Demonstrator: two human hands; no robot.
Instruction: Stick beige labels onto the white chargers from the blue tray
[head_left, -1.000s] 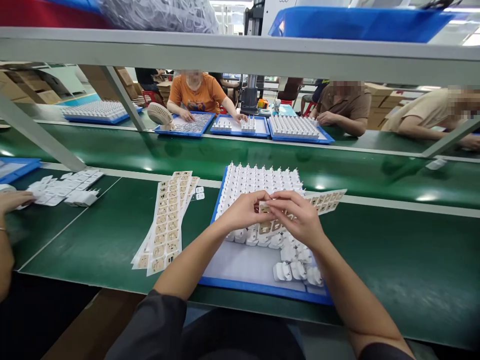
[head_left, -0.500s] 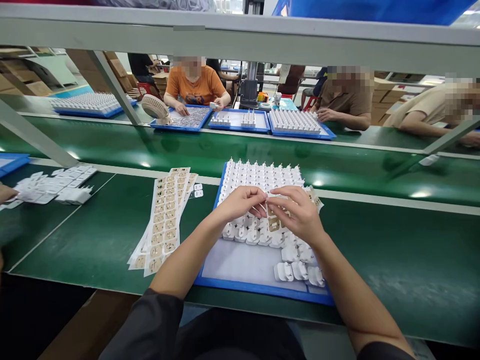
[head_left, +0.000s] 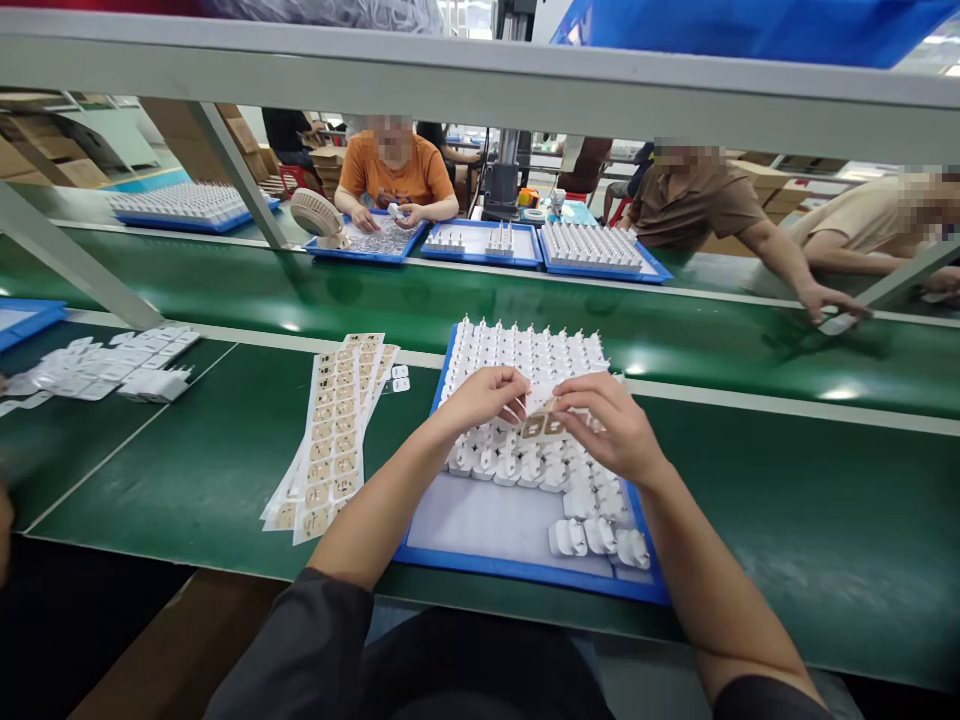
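Observation:
Over a blue-rimmed tray (head_left: 487, 570) I hold a strip-like sticker sheet (head_left: 544, 425), part blank white and part tan with dark cut-out shapes. My right hand (head_left: 604, 425) is closed in a pinch on its right part. My left hand (head_left: 487, 398) pinches at the sheet's left edge; whether a single sticker has come loose there is too small to tell. Beneath my hands, rows of white plug adapters (head_left: 506, 465) stand with their pins up. A few more adapters (head_left: 600, 538) sit at the tray's near right.
Several overlapping sticker sheets (head_left: 330, 440) lie left of the tray, beside small white labels (head_left: 400, 378). White plug parts (head_left: 127, 365) are heaped farther left. A shelf beam (head_left: 480, 90) crosses above. Co-workers sit opposite with trays (head_left: 600, 250); one hand (head_left: 829, 300) reaches across the bench.
The sheet has turned between my hands, showing its blank white part, and my hands are slightly farther apart. Opposite, a co-worker's arm has stretched right to a white piece.

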